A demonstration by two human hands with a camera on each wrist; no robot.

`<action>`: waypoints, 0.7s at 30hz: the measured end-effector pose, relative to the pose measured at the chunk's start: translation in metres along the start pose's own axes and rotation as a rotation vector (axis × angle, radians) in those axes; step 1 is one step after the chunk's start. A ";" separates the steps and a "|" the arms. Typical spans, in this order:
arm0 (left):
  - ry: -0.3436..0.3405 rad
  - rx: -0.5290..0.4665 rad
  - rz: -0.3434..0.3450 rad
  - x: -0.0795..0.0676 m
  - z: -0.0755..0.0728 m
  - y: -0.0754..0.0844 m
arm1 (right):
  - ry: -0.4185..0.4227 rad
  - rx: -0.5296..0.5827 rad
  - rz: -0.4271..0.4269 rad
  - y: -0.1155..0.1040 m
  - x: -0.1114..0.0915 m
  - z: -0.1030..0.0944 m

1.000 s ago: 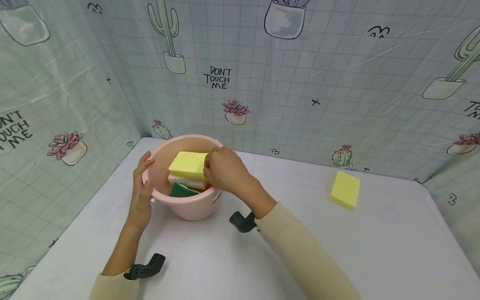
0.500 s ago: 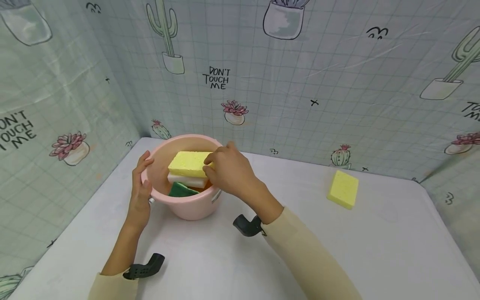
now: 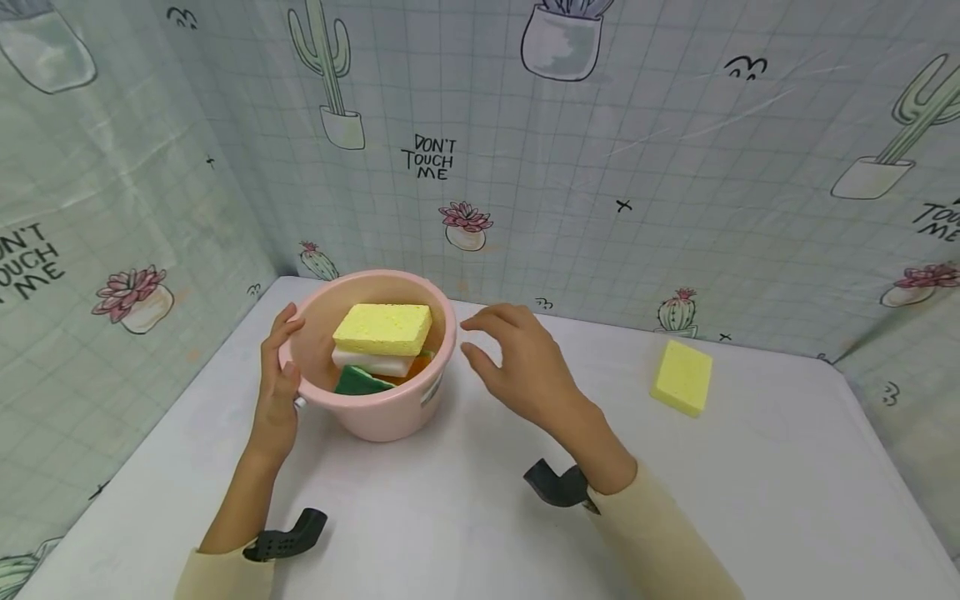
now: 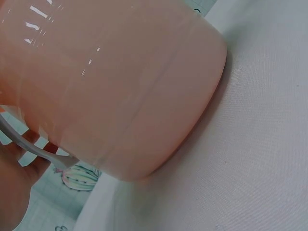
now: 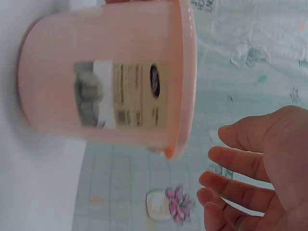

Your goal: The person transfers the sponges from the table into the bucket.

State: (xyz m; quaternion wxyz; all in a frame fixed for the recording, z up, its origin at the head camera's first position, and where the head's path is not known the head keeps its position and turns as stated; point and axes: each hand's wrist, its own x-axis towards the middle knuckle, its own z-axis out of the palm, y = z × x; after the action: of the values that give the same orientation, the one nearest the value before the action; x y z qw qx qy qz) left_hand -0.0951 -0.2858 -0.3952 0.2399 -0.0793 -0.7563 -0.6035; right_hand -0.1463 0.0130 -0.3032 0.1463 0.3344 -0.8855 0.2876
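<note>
A pink bucket [image 3: 390, 417] stands on the table. Inside it a yellow sponge [image 3: 384, 329] lies on top of a white block [image 3: 371, 362], with a dark green piece [image 3: 360, 381] and a bit of something orange [image 3: 420, 364] below, partly hidden. My left hand [image 3: 277, 400] holds the bucket's left rim, fingertips bent over the edge; the left wrist view shows it beside the grey handle [image 4: 24, 142]. To the right of the bucket, apart from it, my right hand [image 3: 525, 362] hovers with fingers spread and nothing in them.
Another yellow sponge [image 3: 682, 377] lies on the white table [image 3: 787, 483] toward the back right. A cloth with cactus prints [image 3: 585, 167] hangs behind and along the left side. Each wrist wears a black camera mount [image 3: 288, 533].
My right hand has let go of the yellow sponge, leaving it in the bucket, and has moved right, out past the rim. The left hand stays at the bucket.
</note>
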 end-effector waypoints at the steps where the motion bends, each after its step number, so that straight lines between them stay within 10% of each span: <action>1: -0.001 -0.003 0.001 0.000 0.000 0.000 | 0.016 0.007 0.004 0.006 -0.005 -0.002; 21: 0.013 0.007 -0.008 -0.002 0.001 -0.001 | 0.211 -0.011 0.135 0.124 -0.098 -0.032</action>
State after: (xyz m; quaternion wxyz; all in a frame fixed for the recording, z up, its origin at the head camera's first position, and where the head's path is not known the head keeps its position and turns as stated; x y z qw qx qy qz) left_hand -0.0939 -0.2852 -0.3973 0.2429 -0.0715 -0.7571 -0.6023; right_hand -0.1562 0.1579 -0.3725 0.2208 0.2411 -0.8873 0.3254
